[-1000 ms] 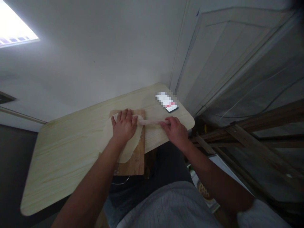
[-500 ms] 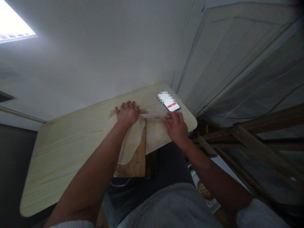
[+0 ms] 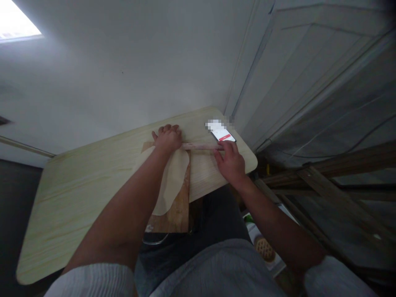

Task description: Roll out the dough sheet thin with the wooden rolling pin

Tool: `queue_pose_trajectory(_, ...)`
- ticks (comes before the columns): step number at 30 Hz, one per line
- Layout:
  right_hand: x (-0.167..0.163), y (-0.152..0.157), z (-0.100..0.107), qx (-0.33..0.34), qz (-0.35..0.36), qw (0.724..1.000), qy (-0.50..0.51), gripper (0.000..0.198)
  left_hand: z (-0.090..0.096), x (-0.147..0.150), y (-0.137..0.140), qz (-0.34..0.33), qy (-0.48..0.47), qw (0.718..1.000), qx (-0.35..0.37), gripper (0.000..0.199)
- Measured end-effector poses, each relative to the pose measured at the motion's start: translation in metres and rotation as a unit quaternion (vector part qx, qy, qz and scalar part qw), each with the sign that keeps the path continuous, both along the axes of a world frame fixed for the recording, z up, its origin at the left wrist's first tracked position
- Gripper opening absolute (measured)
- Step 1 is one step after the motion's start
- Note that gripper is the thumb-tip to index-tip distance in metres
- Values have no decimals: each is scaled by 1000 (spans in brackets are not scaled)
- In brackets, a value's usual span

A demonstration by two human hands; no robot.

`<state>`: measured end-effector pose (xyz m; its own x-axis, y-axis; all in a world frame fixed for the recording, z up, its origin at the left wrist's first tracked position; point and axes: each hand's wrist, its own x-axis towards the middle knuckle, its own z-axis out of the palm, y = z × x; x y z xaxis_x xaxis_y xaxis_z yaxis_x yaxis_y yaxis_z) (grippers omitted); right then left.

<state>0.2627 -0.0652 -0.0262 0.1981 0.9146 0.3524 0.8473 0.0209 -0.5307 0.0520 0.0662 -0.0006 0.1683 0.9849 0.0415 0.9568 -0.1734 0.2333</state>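
Observation:
A pale sheet of rolled-out dough (image 3: 173, 181) lies on a wooden board (image 3: 181, 212), with its near end tapering toward me. Across the dough's far end runs a wooden rolling pin (image 3: 199, 146). My left hand (image 3: 168, 138) rests palm down over the pin's left part, its fingers stretched forward and apart; the pin's left end is hidden under it. At the right end, my right hand (image 3: 230, 159) is closed round the pin, thumb on the near side. My left forearm covers the dough's left side.
The board lies on a light wood-grain table (image 3: 83, 185), overhanging its near edge. A lit phone (image 3: 221, 132) lies just beyond my right hand. A white wall stands behind the table. Below right are a box with a pie picture (image 3: 265, 248) and wooden beams (image 3: 328, 185).
Both hands and the rolling pin have shifted slightly away from me, toward the far end of the dough. The camera view has moved a little.

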Motion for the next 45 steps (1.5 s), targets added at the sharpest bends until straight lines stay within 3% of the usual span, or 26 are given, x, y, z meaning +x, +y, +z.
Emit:
queue_pose_trajectory(10,-7,-26,-7,-17,22,1000,-2,40,-2,-10,-27,-24,12,999,27,52)
queue_pose_trajectory(19,-25,-67,3,-73,61,995,-9,38,-6,-31,-77,-33,25,996,74,55)
queue_pose_trajectory(38,-66,-145,6,-186,176,965,54,34,0,-84,-179,-10,2,997,83,54)
queue_pose_trajectory(45,-57,-144,2,-201,183,948,166,32,-13,-67,-243,38,11,996,82,81)
